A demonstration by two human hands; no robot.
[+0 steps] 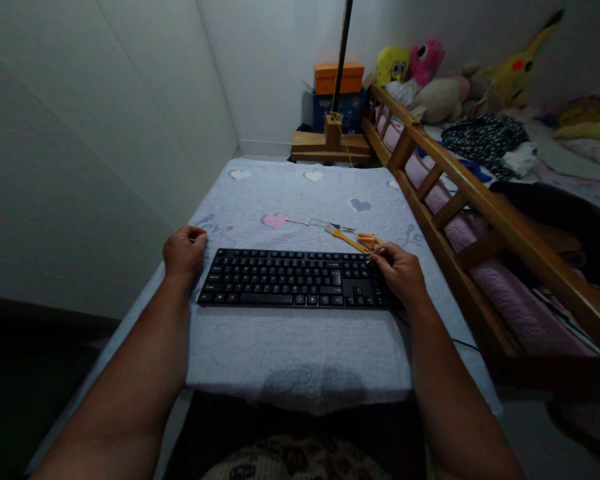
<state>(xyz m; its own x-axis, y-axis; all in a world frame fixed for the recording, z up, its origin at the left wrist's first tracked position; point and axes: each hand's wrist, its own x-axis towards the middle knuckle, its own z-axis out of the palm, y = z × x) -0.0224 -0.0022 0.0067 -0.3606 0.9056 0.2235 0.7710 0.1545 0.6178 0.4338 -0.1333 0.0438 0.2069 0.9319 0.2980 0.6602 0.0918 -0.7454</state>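
Our right hand (403, 270) pinches a cotton swab (369, 261) at the right end of the black keyboard (280, 280) on the tablecloth (300, 340). Our left hand (184, 252) is curled, whether empty we cannot tell; we should guide the cotton swab lightly.

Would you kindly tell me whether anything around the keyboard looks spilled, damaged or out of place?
Nothing stands out: the keyboard lies straight on the cloth with no visible spill or damage, and the brush behind it simply lies slanted.
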